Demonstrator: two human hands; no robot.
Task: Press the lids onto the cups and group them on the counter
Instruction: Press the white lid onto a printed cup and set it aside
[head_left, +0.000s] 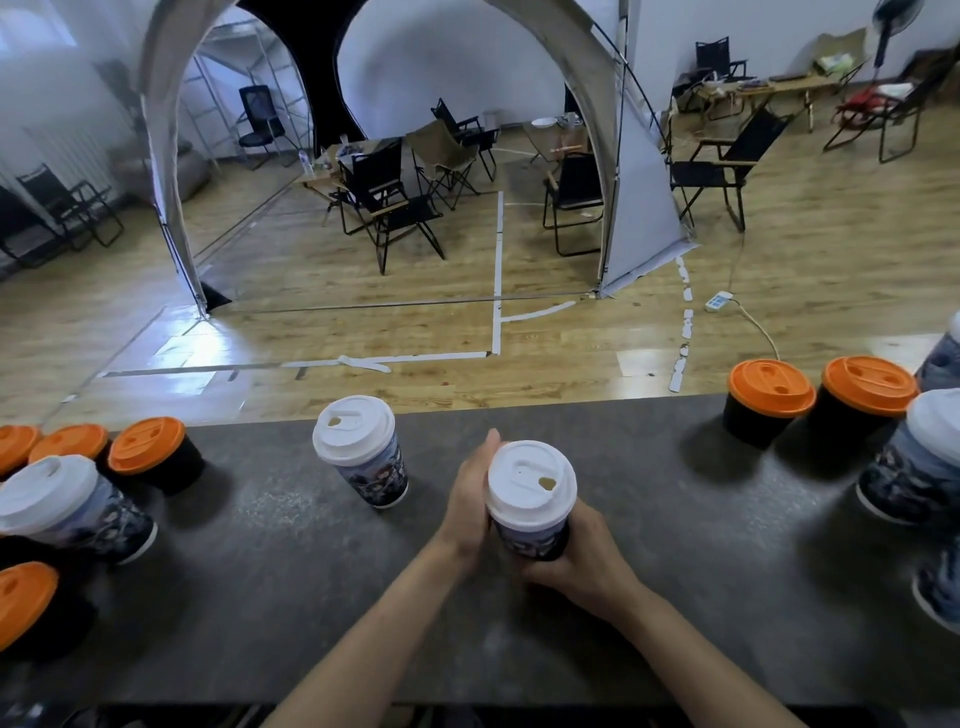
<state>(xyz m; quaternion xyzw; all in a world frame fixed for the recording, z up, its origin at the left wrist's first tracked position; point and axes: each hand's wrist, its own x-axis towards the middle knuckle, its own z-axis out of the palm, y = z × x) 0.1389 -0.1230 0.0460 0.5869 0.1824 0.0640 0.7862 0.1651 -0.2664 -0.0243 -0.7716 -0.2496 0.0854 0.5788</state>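
A printed paper cup with a white lid (531, 483) stands at the middle of the dark counter (291, 571). My left hand (470, 499) lies against the cup's left side, fingers fairly straight. My right hand (576, 561) wraps around its lower right side. A second white-lidded printed cup (358, 447) stands just to the left, untouched. At the left edge sit several black cups with orange lids (148, 447) and a white-lidded printed cup (57, 499). At the right stand two orange-lidded black cups (771, 389) and more white-lidded printed cups (919, 452).
The counter's far edge (519, 405) drops to a wooden floor with folding chairs (389, 202) and a tent frame (602, 104) beyond. Bare counter lies between the held cup and the right group.
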